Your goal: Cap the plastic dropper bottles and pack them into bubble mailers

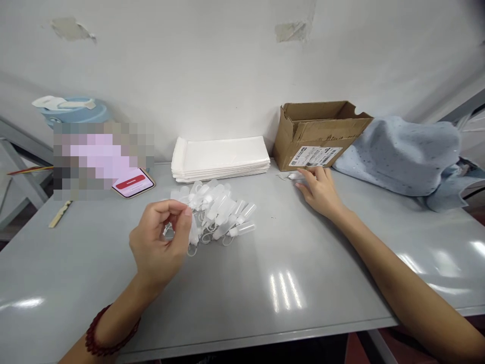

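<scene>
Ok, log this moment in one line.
left hand: at bottle pile | right hand: fingers at small bottle | near right hand: cardboard box

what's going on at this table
A person is handling small clear plastic bottles. The right hand has its fingertips at a single bottle lying just in front of the open cardboard box. The left hand is at the left side of a loose pile of bottles, thumb and forefinger together; whether it holds anything is unclear. Behind the pile lies a white stack.
</scene>
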`<state>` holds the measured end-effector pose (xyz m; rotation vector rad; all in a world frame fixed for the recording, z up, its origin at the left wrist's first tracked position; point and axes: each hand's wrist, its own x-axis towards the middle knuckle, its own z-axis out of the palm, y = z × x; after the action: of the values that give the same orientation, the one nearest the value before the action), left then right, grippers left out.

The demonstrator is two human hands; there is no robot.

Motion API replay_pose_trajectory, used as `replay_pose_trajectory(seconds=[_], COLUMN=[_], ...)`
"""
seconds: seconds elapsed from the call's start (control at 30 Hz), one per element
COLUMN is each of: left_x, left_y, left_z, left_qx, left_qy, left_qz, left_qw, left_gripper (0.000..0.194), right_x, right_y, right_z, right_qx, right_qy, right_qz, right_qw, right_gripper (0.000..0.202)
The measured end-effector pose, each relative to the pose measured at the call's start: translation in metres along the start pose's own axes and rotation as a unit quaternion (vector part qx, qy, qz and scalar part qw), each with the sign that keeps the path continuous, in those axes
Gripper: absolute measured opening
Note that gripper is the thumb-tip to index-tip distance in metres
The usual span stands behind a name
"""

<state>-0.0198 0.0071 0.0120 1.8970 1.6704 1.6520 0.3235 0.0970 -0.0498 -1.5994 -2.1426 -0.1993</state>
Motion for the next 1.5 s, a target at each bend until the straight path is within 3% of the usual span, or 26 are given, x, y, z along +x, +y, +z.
replay_pose_trajectory(seconds=[0.17,0.3,0.47,0.6,0.8,1.03,1.33,1.5], left_x=[-0.001,-0.003,-0.006,-0.008,-0.011,-0.021,-0.020,-0.022], left_y=[-0.005,-0.004,0.001,0.008,0.018,0.019,0.022,0.023], left_z=[0.001,0.001,-0.001,-0.001,0.005,0.009,0.011,0.010], left_qx=[0.011,0.009,0.014,0.000,0.006,-0.020,-0.034,-0.058], left_qy=[-0.023,-0.038,-0.050,-0.117,-0.257,-0.352,-0.372,-0.368], left_qz=[-0.019,0.001,0.018,-0.013,0.033,0.028,0.072,0.063], left_qw=[0.999,0.999,0.998,0.993,0.966,0.936,0.925,0.926], left_gripper=[0.008,0.007,0.007,0.003,0.010,0.015,0.014,0.014], right_x=[-0.001,-0.004,-0.008,-0.013,-0.028,-0.037,-0.039,-0.042], right_y=[0.001,-0.001,-0.017,-0.051,-0.101,-0.118,-0.124,-0.126], right_z=[-0.003,-0.004,-0.010,-0.031,-0.053,-0.057,-0.061,-0.062], right_qx=[-0.002,0.019,0.072,0.152,0.251,0.295,0.307,0.314], right_qy=[0.020,0.011,0.014,0.012,0.014,0.012,0.030,0.023], right_qz=[0.020,0.023,0.005,-0.061,-0.149,-0.218,-0.226,-0.229], right_qw=[1.000,0.999,0.997,0.986,0.956,0.930,0.924,0.921], right_gripper=[0.025,0.019,0.015,0.015,0.020,0.027,0.027,0.030])
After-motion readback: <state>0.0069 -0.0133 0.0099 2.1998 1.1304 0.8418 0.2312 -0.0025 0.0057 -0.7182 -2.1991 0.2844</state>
